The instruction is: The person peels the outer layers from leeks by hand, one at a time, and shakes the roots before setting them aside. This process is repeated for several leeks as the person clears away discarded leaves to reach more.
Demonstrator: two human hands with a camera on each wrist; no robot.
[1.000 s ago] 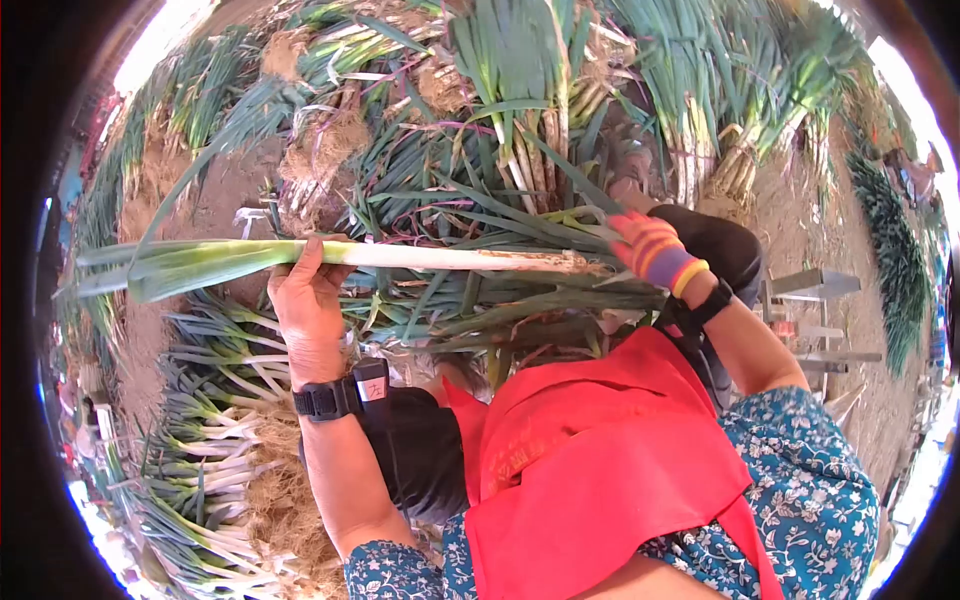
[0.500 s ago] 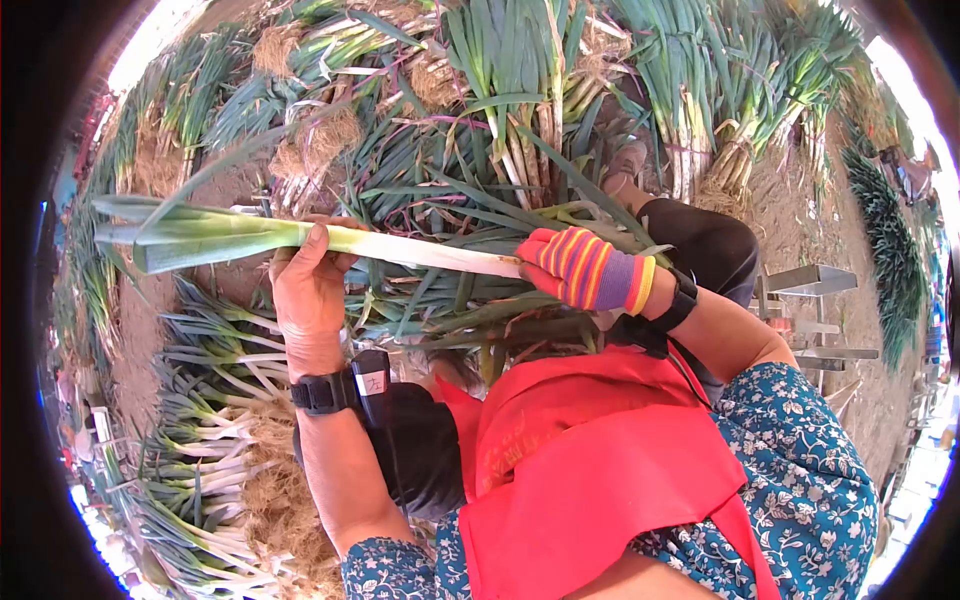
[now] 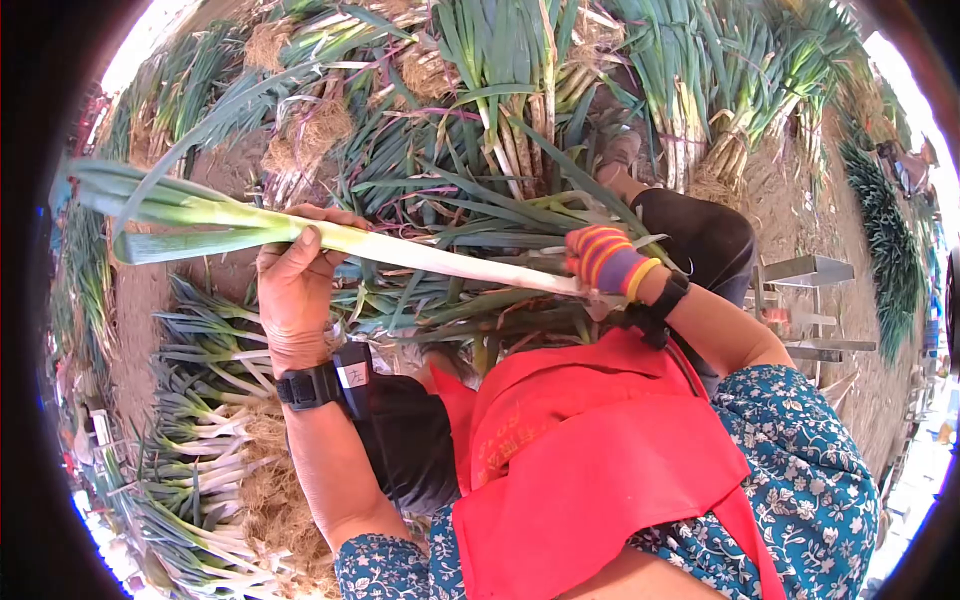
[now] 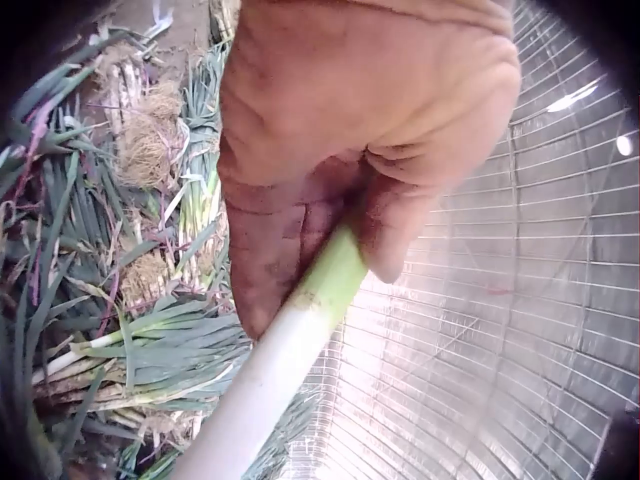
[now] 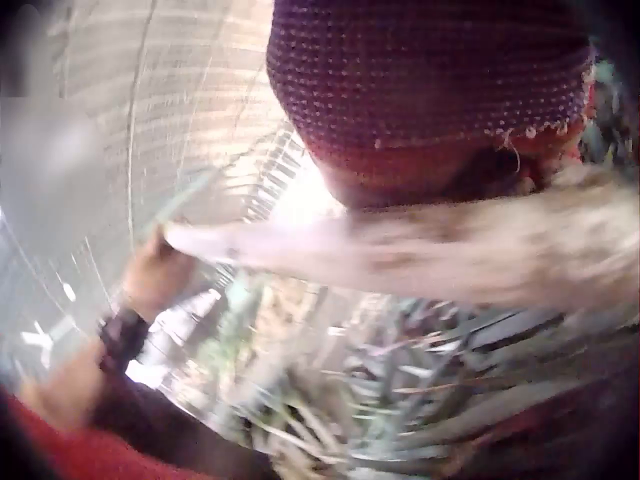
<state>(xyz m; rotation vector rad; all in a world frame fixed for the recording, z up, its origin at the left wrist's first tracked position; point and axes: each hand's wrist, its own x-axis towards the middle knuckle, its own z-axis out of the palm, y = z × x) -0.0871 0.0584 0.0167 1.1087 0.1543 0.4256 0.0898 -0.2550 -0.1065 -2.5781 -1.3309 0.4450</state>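
Stretching from the left edge of the head view to just right of its centre, a leek [image 3: 450,261] slants slightly downward, its green leaves fanning out at the left. Below those leaves, in the lower left, lies a heap of leeks [image 3: 205,460], with a mass of brown roots along its right side. The bare left hand [image 3: 298,285], left of centre, grips the leek where green turns to white; the left wrist view shows thumb and fingers curled round it. A black wristband [image 3: 308,388] circles the wrist below. Past this hand the white shaft crosses the middle over loose green leaves [image 3: 480,215], with upright leek bundles [image 3: 510,110] at upper centre and a red apron [image 3: 600,450] underneath. Right of centre, the right hand [image 3: 608,265], in a striped glove, is at the root end; the right wrist view has the shaft right against the glove, but blur and angle mean I cannot tell whether the fingers close round it. Farther right stands a metal frame [image 3: 808,270].
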